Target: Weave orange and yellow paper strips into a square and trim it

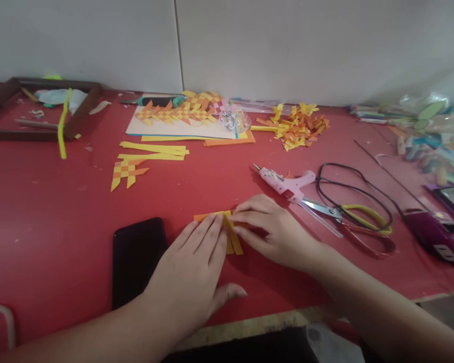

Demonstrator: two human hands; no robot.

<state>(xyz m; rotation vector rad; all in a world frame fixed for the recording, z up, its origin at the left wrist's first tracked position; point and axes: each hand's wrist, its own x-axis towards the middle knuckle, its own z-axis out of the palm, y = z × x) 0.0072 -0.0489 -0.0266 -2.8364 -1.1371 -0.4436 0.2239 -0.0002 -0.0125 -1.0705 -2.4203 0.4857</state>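
Yellow and orange paper strips (232, 244) lie crossed on the red table, partly hidden under my fingers. My left hand (196, 257) rests flat over them, its fingers stretched out and the thumb apart. From the right, my right hand (276, 227) pinches a yellow strip at the edge, fingertips close to those of my left. A woven yellow-and-orange paper fish (126, 174) lies farther back on the left, below several loose yellow strips (153, 151). More woven fish (174, 115) sit on a white sheet (155, 130) at the back.
A black phone (138, 262) lies beside my left hand. On the right are a pink glue gun (287, 185), scissors (366, 239) and a looped black cord (357, 169). Paper scraps (300, 126) are piled behind. A brown frame (34, 135) stands at the back left.
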